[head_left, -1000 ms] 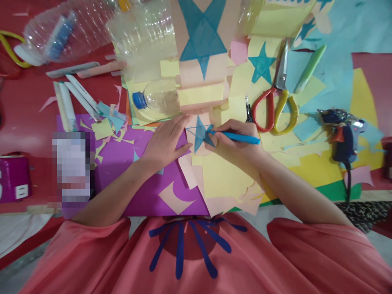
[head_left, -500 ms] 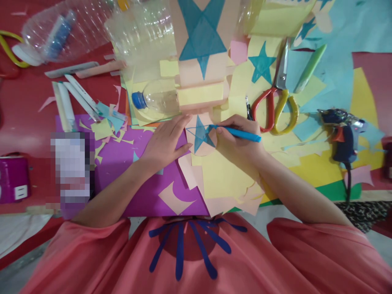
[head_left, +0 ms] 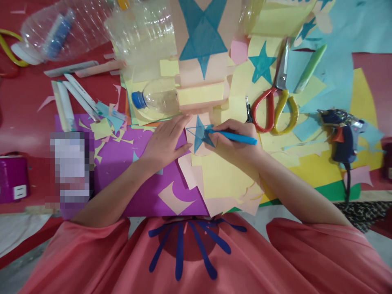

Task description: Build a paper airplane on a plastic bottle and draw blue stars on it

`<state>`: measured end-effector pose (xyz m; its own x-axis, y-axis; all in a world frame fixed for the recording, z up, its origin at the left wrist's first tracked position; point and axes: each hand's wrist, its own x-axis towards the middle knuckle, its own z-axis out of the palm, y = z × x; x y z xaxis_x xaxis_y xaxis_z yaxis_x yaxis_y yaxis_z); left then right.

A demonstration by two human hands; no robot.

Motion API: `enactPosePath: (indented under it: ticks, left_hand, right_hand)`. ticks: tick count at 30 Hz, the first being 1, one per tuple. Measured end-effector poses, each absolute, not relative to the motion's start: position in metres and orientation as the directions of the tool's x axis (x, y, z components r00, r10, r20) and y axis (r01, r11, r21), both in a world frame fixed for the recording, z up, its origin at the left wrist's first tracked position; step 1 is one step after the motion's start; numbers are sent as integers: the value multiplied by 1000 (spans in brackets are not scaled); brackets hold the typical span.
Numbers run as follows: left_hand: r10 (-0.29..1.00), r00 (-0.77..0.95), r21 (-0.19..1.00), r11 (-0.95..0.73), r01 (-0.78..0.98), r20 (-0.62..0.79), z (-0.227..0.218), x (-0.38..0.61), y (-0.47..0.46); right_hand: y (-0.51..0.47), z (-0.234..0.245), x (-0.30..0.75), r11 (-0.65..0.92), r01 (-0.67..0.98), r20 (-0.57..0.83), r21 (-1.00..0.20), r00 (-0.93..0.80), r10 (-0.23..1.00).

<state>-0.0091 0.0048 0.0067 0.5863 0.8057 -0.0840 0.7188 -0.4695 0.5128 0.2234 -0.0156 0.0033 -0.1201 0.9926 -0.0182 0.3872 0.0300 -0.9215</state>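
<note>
My right hand (head_left: 237,136) is closed round a blue marker (head_left: 240,137), its tip at a small star (head_left: 200,132) on peach paper (head_left: 202,150). Most of the star is coloured blue, while its left point shows only as an outline. Fingers stretched out, my left hand (head_left: 167,141) lies flat with its fingertips at the paper's left edge. Above stands a small bottle (head_left: 161,98) with a blue cap, lying on its side beside a folded yellow strip (head_left: 200,96). A large blue star (head_left: 203,38) on peach paper is at the top.
Right of my hand lie scissors (head_left: 272,106) with red and yellow handles, a green cutter (head_left: 310,69) and a glue gun (head_left: 344,136). Several markers (head_left: 78,96), large plastic bottles (head_left: 141,30) and paper scraps (head_left: 176,198) are spread to the left and front. A blurred phone-like object (head_left: 72,169) sits at left.
My right hand and the blue marker have shifted slightly left and down over the star. My left hand stays in the same place.
</note>
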Motion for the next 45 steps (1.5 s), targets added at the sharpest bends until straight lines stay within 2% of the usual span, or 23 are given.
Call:
enactPosePath:
  ticks: [9,16,21,25,45]
  left_hand:
    - [802,592,515,-477,712,-76,6,-9,5]
    - [804,590,520,-472,711,-77,6,-9,5]
    - [805,589,516,-476,712,-71,6,-9,5]
    - [801,594,512,-482,711,-70,7,-9,5]
    - [805,589,515,-478,711,-67,6,-9,5]
  right_hand:
    - [-18,-8,222,22,393,22,-919,-5,1000]
    - [-15,0,224,36,401,-14,-916,-121,992]
    - [-15,0,222,43,425,18,-904,-64,998]
    - [-14,-1,224,47,407,-3,-912,-121,993]
    - [-14,0,224,56,376,0,-925,-148,989]
